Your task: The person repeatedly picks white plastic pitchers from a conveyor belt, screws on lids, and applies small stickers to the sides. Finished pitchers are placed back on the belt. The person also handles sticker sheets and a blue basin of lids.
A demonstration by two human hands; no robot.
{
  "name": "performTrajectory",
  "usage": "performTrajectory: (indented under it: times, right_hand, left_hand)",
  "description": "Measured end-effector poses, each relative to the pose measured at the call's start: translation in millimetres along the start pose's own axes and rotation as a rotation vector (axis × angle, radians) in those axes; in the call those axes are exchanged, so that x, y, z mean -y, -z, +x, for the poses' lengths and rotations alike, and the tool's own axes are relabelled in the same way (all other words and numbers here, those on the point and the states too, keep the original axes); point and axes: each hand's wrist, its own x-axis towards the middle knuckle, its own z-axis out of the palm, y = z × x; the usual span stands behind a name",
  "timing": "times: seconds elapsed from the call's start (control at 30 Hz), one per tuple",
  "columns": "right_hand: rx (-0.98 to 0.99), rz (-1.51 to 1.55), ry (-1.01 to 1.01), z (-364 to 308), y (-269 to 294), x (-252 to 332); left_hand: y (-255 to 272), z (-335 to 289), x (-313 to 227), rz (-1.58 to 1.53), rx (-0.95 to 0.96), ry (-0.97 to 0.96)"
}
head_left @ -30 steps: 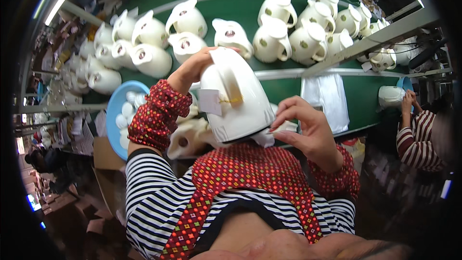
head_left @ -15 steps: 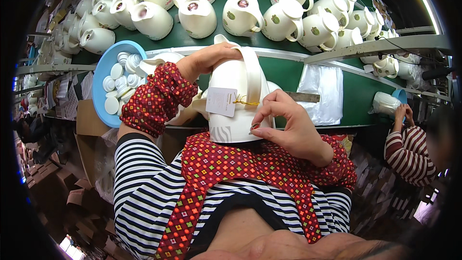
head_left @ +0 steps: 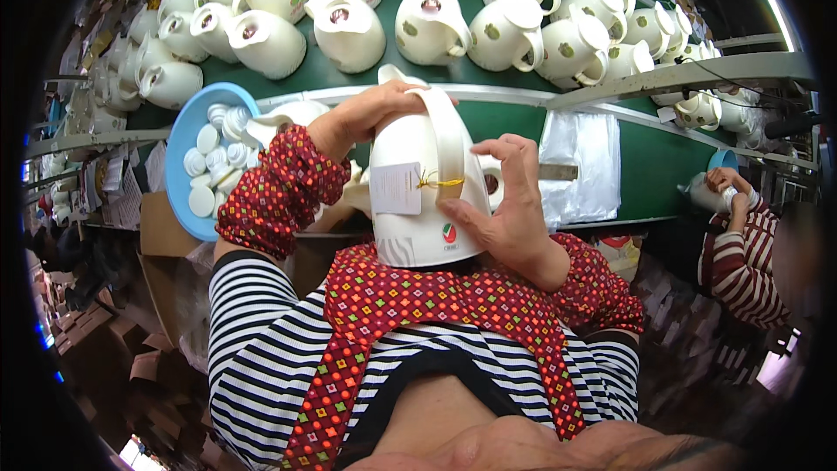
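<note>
White jug (head_left: 408, 144) held before the red apron (head_left: 392, 296), at the near side of the green table (head_left: 667, 176).
Blue basin (head_left: 175, 179) with white lids (head_left: 207, 138); left hand (head_left: 370, 112) curled over the jug's top, gripping it; pale tag (head_left: 397, 190) fastened by a gold tie (head_left: 450, 181) at the handle (head_left: 448, 135); red-and-green sticker (head_left: 449, 234) low on the body; right hand (head_left: 513, 201) half open, thumb against the jug; clear bags (head_left: 582, 170) farther right.

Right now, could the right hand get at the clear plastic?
Probably yes: the clear plastic lies just beyond the right hand, largely uncovered; a flat strip overlaps its left edge.
</note>
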Motion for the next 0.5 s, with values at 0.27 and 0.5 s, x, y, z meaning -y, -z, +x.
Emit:
performTrajectory:
  times: [0.27, 0.5]
  right_hand:
    - [0.057, 0.09, 0.063, 4, 40, -8]
    - [-0.119, 0.214, -0.258, -22, 40, -52]
  left_hand:
    - [9, -4, -119, 0.342, -0.247, -0.326]
    - [72, 99, -210, 1.491, -0.902, -1.075]
